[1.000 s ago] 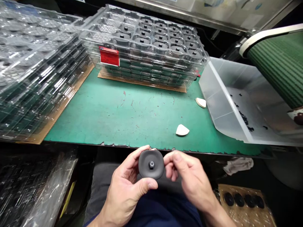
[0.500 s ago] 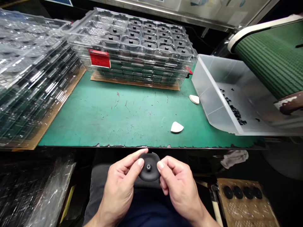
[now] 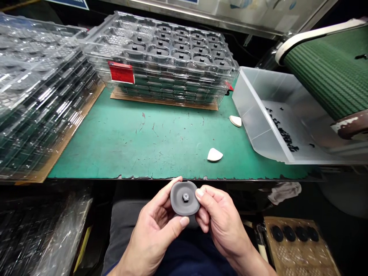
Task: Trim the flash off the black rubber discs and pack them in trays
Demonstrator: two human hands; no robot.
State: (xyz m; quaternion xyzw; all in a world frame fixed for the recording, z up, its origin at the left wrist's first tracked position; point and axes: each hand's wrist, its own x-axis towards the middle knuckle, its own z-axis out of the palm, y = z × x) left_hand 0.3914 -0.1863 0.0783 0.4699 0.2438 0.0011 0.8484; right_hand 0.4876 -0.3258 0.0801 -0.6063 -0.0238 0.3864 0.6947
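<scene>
The left hand (image 3: 152, 232) and right hand (image 3: 221, 222) are both holding a dark grey disc (image 3: 178, 203) by its rim, fingers staying clear of the centre nut (image 3: 185, 197), just past the bench (image 3: 129, 153) edge.

Dark grey rubber disc (image 3: 184, 198), green mat (image 3: 120, 153)

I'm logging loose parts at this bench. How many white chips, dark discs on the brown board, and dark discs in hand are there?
White chips on the mat: 2
Dark discs on the brown board: 4
Dark disc in the left hand and right hand: 1
Total: 7
</scene>
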